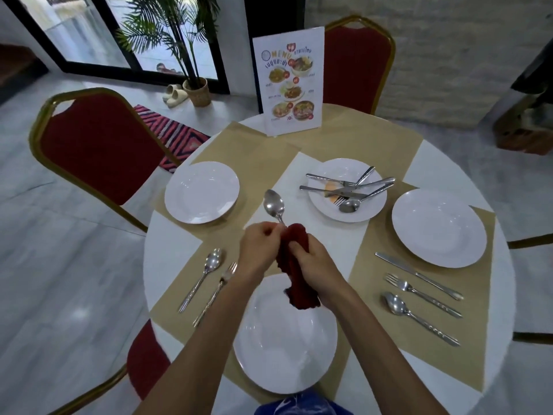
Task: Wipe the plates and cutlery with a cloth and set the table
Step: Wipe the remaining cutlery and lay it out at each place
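Note:
My left hand [259, 250] pinches the neck of a steel spoon [273, 205], its bowl pointing away from me. My right hand [314, 263] grips a dark red cloth [296, 283] wrapped round the spoon's handle, which is hidden. Both hands hover above the near white plate [284, 348]. A spoon [202, 277] and fork [217, 292] lie left of that plate. The right plate [438, 227] has a knife [419, 275], fork [422, 295] and spoon [419, 319] beside it. The left plate [202, 191] stands alone. A middle plate [347, 190] holds several pieces of cutlery [348, 188].
The round white table [170, 250] carries tan placemats [263, 163] and a standing menu card [288, 82] at its far side. Red chairs with gold frames stand at the left [98, 148], far side [356, 64] and near left [143, 357].

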The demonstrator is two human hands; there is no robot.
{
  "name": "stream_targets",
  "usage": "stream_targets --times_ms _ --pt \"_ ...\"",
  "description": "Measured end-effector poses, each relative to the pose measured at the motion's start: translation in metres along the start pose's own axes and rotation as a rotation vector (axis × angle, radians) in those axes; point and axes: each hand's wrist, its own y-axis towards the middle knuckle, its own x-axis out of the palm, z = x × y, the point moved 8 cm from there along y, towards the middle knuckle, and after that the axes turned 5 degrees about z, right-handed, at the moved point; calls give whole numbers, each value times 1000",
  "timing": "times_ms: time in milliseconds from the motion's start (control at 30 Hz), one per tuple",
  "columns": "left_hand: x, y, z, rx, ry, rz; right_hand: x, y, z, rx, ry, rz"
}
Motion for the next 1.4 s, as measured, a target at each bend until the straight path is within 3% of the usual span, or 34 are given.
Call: stream_targets --times_ms 67,233,367,467,600,733,867,1000,1167,1400 --pt "1 2 -3 -39 -58 -25 3 3 -2 1 -55 -19" --pt "-41 50 6 -98 -270 88 8 2 -10 60 -137 -289" --pt "-48 75 24 30 -81 -58 -17 50 -39 43 242 -46" --pt "-22 78 32 123 53 -208 -8 93 -60 37 432 15" --pt "-10 98 36 209 186 -271 14 130 -78 -104 113 -23" --pt "-32 136 45 375 512 -340 -3 153 -87 -82 -62 80" --pt "-39 181 49 444 692 -408 8 181 -96 -73 -238 24" --pt "-48 239 62 630 909 -217 27 220 -101 -41 -408 -60" --pt "-32 291 58 778 871 180 35 277 -113 -51 -364 169" --pt "4 367 22 516 836 48 47 353 -111 -65 -348 292"
